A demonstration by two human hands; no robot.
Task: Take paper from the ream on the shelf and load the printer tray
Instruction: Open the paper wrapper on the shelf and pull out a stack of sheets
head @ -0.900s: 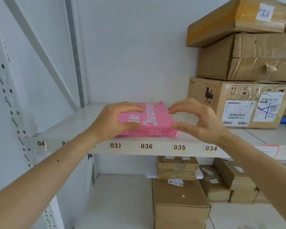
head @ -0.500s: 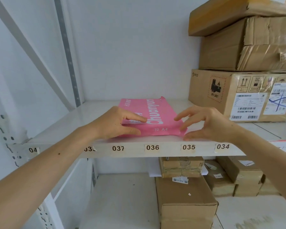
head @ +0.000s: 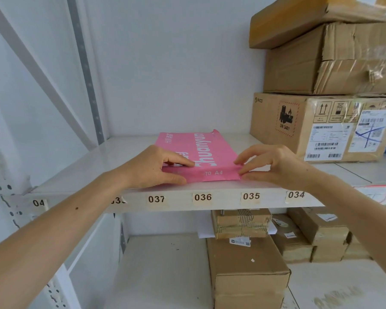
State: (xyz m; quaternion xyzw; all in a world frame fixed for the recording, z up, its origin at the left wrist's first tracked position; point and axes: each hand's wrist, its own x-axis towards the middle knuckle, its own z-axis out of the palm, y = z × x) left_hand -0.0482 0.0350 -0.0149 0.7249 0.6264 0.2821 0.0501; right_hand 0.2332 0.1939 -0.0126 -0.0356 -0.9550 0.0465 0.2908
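The pink ream point(head: 201, 152) lies flat on the white shelf point(head: 80, 175), its near end just back from the front edge, above tags 037 and 036. To its left the shelf is bare as far as the upright; behind it there is open room to the wall. To its right a short bare strip separates it from the bottom box point(head: 299, 126) of a stack of three.

The left hand point(head: 156, 168) grips the ream's near left corner, fingers on top, thumb along the front face. The right hand point(head: 276, 163) pinches the near right corner of the wrapper, thumb below and forefinger above, the other fingers loosely curled.

The left hand covers the start of the big white word, which reads "huanyun" where it shows; the small print toward the far end is too fine to read. The front face says "70 A4". The wrapper's far right corner looks torn or turned up. The top of the stack runs out of frame, as does its right side.

Edge tags read 034, 035, 036, 037; the next is hidden by the left forearm, and the last shows only "04". The bottom box carries "PICO", a "UN 3481" mark, arrows and barcode labels

Below, more boxes point(head: 247, 273) stand on a lower shelf point(head: 161, 268)
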